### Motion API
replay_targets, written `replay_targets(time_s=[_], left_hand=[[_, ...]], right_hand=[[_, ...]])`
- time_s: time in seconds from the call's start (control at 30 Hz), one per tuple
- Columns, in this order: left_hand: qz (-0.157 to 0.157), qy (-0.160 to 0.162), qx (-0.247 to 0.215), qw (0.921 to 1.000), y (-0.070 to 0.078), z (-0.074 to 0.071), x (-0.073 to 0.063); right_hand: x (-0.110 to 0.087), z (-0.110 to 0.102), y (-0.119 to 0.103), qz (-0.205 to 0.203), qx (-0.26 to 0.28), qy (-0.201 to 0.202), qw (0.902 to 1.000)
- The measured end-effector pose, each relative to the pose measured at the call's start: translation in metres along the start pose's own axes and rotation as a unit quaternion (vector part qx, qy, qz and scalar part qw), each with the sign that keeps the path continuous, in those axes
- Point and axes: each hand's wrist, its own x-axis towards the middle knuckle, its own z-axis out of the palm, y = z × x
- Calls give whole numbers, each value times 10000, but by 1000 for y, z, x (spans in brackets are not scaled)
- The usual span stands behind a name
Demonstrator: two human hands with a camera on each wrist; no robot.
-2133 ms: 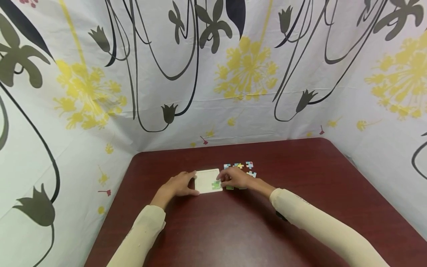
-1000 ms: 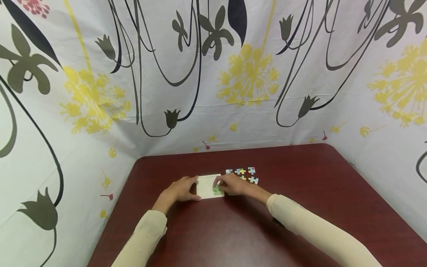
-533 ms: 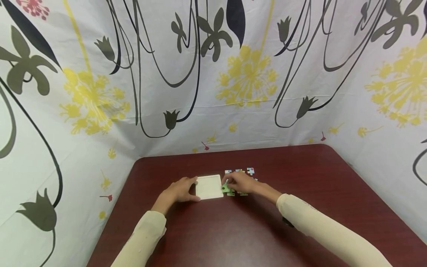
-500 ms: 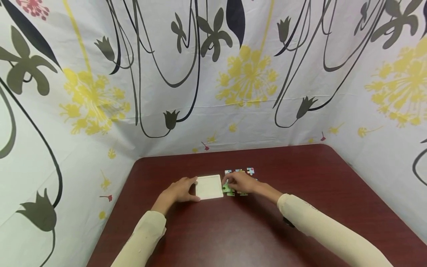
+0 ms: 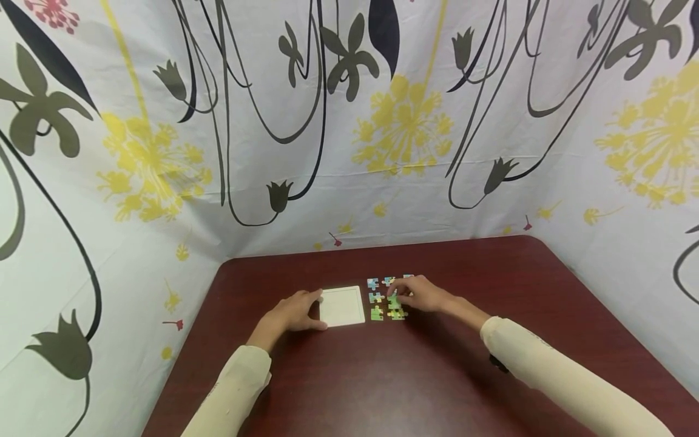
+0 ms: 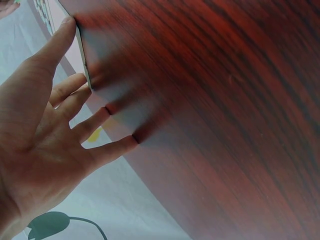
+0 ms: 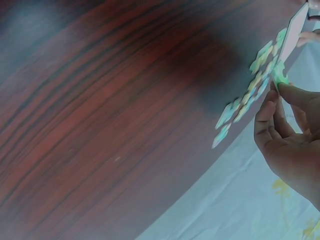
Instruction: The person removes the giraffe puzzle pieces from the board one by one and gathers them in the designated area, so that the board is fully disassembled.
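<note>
A bare white square board (image 5: pixel 342 305) lies flat on the dark red table (image 5: pixel 382 376). My left hand (image 5: pixel 308 308) steadies its left edge; in the left wrist view the thumb presses the board's edge (image 6: pixel 82 55) and the spread fingers (image 6: pixel 107 112) touch the table. Just right of the board lie several colourful loose puzzle pieces (image 5: pixel 377 313). My right hand (image 5: pixel 398 295) hovers over them, its fingertips pinching a green piece (image 5: pixel 392 299). The right wrist view shows that green piece (image 7: pixel 280 77) at the fingertips, above the row of pieces (image 7: pixel 250 95).
White cloth printed with yellow flowers and dark vines (image 5: pixel 404 127) closes in the table at the back and on both sides. Bare tabletop stretches toward me and to the right of the pieces.
The right hand lifted the green piece off the board's near right corner and carried it right, over the loose pieces. The board is now bare. The left hand stayed put.
</note>
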Motion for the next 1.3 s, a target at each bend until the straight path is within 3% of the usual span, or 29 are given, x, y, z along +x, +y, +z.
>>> replay_targets(time_s=[0.47,1.1,1.3], left_hand=[[51,21,-165,9998,-9,2,0],[60,3,-358,9993,-9,2,-7],[120,181,-661,9976,-16,1,-9]], right_hand=[[-23,-5,20,571,91,-138,9982],[-44,0,27,545,-178,-127,9983],[-46,2,24,478,-366,306,9977]])
